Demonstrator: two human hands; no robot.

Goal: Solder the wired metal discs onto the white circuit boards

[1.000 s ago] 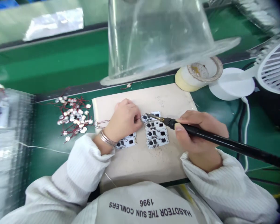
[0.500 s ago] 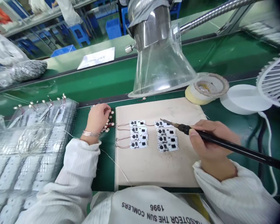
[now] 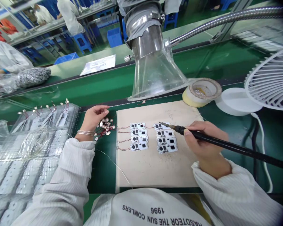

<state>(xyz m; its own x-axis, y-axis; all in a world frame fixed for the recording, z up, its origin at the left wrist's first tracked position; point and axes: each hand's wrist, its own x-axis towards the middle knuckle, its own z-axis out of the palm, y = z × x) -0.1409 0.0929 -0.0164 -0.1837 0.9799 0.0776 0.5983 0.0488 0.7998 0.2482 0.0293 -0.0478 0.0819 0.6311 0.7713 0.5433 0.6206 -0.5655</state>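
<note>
My right hand (image 3: pixel 206 141) grips a soldering iron (image 3: pixel 217 142) like a pen. The iron's tip is over or on the top board of the right-hand column of white circuit boards (image 3: pixel 165 141); contact cannot be made out. A second column of boards (image 3: pixel 139 137) lies to its left, with thin red wires running to small round discs at the mat's left edge. My left hand (image 3: pixel 91 117) is closed in a pinch above a pile of small round wired discs (image 3: pixel 106 125). Whatever its fingertips hold is hidden. A loose strand of solder wire (image 3: pixel 114 163) reaches onto the beige mat (image 3: pixel 151 172).
A clear fume hood (image 3: pixel 155 77) hangs behind the mat. Tape rolls (image 3: pixel 202 91) and a white fan (image 3: pixel 271 81) stand at the right. Stacked clear trays (image 3: pixel 21 169) with a wire coil (image 3: pixel 35 142) fill the left. Other people work in the background.
My left hand has moved slightly left off the disc pile, and more discs show. The view has shifted a little. The iron stays by the top right board.
</note>
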